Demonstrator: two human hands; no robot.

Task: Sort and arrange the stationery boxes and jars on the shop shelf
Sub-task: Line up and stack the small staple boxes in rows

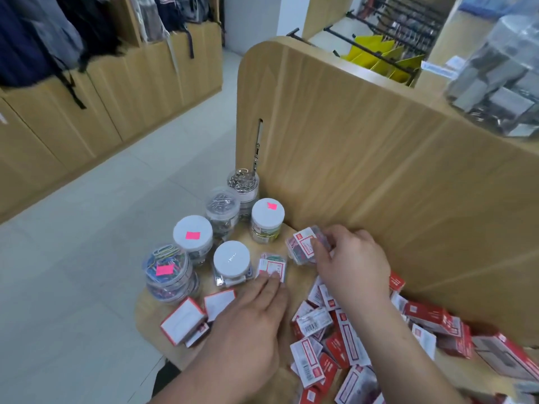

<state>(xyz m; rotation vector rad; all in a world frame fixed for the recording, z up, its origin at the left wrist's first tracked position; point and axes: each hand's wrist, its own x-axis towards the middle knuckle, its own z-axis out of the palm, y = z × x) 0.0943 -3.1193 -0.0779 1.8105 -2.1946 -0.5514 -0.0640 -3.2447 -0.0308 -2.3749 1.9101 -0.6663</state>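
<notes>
On the low wooden shelf (151,313) stand several clear jars of paper clips with white lids, such as the jar with a pink sticker (193,236) and a plain-lidded jar (231,262). My right hand (350,258) grips a small clear box of coloured clips (303,246) near the upright panel. My left hand (250,325) lies flat with straight fingertips touching another small clip box (271,266). A heap of red-and-white stationery boxes (335,339) lies at the right under my right forearm.
A tall wooden side panel (364,147) rises right behind the jars. Two white-faced boxes (186,319) lie at the shelf's front left edge. Tiled floor (87,243) lies to the left, with cabinets and hanging bags beyond. A blurred clear container (501,77) sits at upper right.
</notes>
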